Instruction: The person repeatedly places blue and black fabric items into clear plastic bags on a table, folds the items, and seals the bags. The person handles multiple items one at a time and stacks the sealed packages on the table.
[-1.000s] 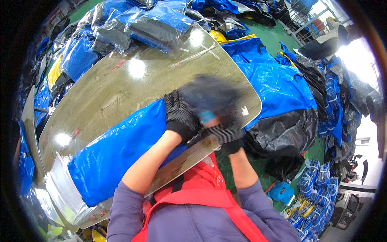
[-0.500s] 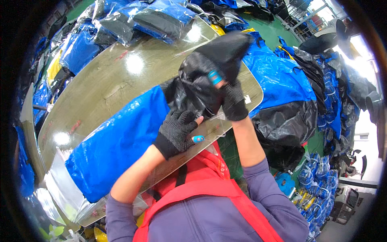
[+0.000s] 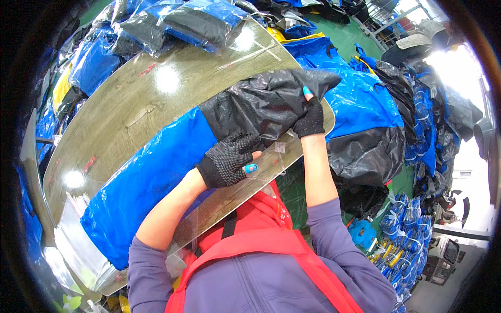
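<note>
A long blue-and-black bag of shiny sheet material lies aslant over the wood-patterned table. Its black part points to the far right and its blue part to the near left. On the near edge, by the colour seam, my left hand rests in a dark dotted glove, fingers laid over the material and thumb apart. My right hand, in a black glove, grips the bag's black end, the blue-wrapped thumb on top and the other fingers hidden. Blue wrapping also covers a digit of the left hand.
Clear plastic sleeves lie at the table's near left. Plastic-wrapped blue-and-black packs crowd the far edge. Another blue-and-black bag lies beyond the right corner. Bundled blue items and a blue twine spool sit lower right.
My right hand has moved slightly up and right, and the bag's raised black end has come down and flattened out. My left hand has stayed near the seam.
</note>
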`<state>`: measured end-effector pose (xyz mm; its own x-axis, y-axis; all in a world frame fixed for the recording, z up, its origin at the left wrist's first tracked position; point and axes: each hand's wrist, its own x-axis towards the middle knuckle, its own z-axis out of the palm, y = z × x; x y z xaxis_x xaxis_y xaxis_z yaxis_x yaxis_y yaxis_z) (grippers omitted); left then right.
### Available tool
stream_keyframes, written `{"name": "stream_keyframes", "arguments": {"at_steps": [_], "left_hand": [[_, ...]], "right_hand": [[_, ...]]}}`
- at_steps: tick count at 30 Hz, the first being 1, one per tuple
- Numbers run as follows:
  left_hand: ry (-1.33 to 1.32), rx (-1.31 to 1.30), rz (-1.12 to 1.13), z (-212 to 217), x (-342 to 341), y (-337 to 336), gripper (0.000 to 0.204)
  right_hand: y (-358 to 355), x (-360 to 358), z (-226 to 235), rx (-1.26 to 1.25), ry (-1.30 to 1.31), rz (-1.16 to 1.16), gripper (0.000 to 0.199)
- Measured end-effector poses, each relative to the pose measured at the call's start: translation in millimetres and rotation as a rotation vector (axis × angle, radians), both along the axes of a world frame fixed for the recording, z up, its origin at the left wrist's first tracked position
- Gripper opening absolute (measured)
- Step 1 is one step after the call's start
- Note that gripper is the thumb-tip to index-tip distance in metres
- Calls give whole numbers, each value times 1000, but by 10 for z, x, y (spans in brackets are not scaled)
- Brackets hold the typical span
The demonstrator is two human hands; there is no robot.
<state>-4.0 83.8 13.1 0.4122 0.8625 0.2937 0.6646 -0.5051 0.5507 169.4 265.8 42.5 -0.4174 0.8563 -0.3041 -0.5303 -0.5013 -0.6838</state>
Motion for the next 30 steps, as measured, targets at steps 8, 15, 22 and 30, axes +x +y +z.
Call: {"name": "stream_keyframes", "arguments": {"at_steps": [8, 15, 22, 30], "left_hand": [[-63, 15, 59, -86, 86, 47, 58], [78, -7, -82, -48, 147, 179, 52], [195, 131, 463, 26, 84, 233, 62], [-319, -206, 591, 262, -982, -794, 52]], "right_hand": [[232, 166, -422, -63, 10, -65, 47], [139, 30, -323, -87, -94, -148, 49], [-406, -211, 149, 479, -267, -195, 37], [-1613, -807, -8, 1678, -827, 467, 78]]}}
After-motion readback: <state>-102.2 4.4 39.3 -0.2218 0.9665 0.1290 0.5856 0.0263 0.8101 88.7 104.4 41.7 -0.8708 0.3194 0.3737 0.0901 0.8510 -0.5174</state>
